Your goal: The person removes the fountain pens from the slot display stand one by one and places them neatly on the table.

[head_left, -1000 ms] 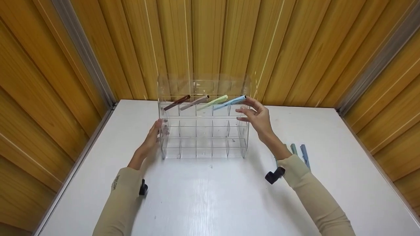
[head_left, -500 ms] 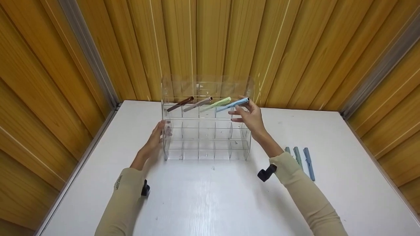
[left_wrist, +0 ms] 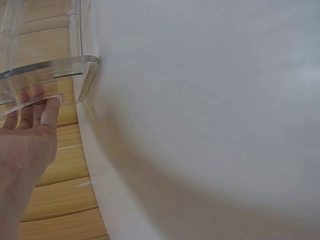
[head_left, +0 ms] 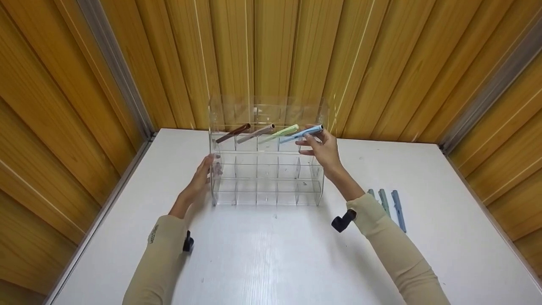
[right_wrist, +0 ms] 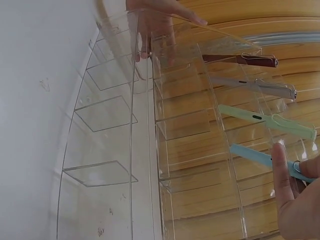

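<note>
Rack (head_left: 266, 165) of clear acrylic stands near the desk's (head_left: 271, 254) far edge, toward the far left corner. Left hand (head_left: 202, 178) lies flat against its left wall, fingers straight and together. Right hand (head_left: 324, 146) pinches the blue pen (head_left: 301, 133), lodged in a top-row slot beside three others. Risk: a hard push on the pen could tip the light rack backward; loose pens (head_left: 387, 205) near the right edge could roll off
</note>
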{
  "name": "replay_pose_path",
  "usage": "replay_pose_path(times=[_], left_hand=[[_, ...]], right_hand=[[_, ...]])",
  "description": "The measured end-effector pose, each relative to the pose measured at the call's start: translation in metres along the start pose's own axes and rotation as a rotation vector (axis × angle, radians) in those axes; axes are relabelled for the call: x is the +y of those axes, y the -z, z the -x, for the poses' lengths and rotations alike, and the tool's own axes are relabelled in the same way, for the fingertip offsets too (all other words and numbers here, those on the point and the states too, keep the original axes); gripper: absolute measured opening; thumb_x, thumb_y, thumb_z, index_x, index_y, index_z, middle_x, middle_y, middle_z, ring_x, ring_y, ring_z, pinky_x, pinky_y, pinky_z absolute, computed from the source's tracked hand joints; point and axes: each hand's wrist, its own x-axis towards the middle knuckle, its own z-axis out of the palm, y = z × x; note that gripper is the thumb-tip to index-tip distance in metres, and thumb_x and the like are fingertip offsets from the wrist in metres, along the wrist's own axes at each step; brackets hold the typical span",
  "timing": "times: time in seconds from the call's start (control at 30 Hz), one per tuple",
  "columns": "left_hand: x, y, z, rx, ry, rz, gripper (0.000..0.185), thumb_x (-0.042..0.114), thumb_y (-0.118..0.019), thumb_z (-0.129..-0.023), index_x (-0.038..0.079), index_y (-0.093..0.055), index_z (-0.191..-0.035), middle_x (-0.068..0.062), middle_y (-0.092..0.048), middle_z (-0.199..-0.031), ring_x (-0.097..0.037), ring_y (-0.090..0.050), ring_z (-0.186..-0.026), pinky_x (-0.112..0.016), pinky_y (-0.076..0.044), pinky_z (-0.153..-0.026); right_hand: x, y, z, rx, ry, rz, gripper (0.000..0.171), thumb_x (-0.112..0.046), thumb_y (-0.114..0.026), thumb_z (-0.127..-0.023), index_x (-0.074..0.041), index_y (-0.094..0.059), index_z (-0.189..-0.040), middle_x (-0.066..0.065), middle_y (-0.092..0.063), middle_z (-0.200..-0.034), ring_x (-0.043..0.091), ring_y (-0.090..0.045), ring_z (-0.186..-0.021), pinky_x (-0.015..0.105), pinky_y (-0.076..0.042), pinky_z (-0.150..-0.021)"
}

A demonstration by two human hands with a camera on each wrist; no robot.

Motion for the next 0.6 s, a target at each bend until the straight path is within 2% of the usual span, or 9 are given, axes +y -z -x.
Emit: replay_pose_path(times=[0.33, 0.47, 0.6], left_hand=[[-0.001, 0.001, -0.001, -0.014, -0.036, 0.008, 0.082, 0.063, -0.008, -0.108, 0.009, 0.005, -0.168, -0.021, 0.003, -0.176, -0.048, -0.010, -0.161, -0.061, -0.016, -0.130], [-0.001, 0.000, -0.001, -0.013, -0.031, 0.010, 0.082, 0.063, -0.008, -0.109, 0.009, 0.005, -0.168, -0.022, 0.003, -0.176, -0.048, -0.010, -0.161, -0.061, -0.016, -0.130], [0.000, 0.000, -0.002, -0.001, -0.008, 0.003, 0.086, 0.066, -0.010, -0.107, 0.008, 0.007, -0.168, -0.023, 0.001, -0.175, -0.048, -0.010, -0.161, -0.060, -0.017, -0.131]], right_hand=[[0.000, 0.006, 0.004, 0.051, 0.051, -0.030, 0.037, -0.006, -0.054, -0.109, 0.004, -0.053, -0.144, 0.007, -0.068, -0.118, 0.008, -0.075, -0.093, 0.026, -0.064, -0.082], [-0.002, 0.010, 0.007, 0.062, 0.074, -0.044, 0.038, -0.006, -0.055, -0.109, 0.007, -0.052, -0.144, 0.002, -0.070, -0.114, 0.008, -0.074, -0.095, 0.026, -0.064, -0.084], [-0.004, 0.015, 0.011, 0.072, 0.104, -0.036, 0.038, -0.007, -0.055, -0.109, 0.005, -0.052, -0.145, -0.001, -0.071, -0.116, 0.007, -0.072, -0.099, 0.026, -0.063, -0.087]])
